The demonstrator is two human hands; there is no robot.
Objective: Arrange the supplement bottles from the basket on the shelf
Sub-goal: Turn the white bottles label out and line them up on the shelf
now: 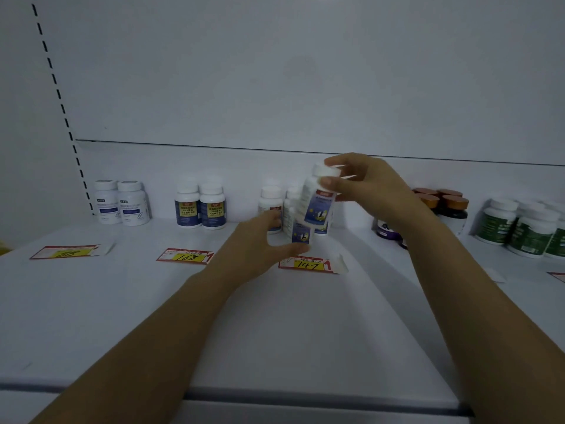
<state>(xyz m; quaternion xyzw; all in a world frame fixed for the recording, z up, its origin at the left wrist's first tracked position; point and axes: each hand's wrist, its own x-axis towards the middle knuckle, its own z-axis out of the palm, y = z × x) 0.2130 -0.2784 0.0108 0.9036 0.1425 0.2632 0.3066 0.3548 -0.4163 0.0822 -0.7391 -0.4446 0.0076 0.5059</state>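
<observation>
My right hand (370,188) grips a white bottle with a blue night-sky label (318,203) by its cap, lifted above the white shelf (275,316). My left hand (260,240) holds a second bottle of the same kind (301,232) low on the shelf, thumb under it. Two more matching bottles (270,206) stand behind at the back wall. The basket is out of view.
Along the back stand two white bottles (122,201), two bottles with blue and yellow labels (200,206), brown-capped dark bottles (443,206) and green-label bottles (519,228). Red and yellow price tags (185,256) lie flat on the shelf in front of each group.
</observation>
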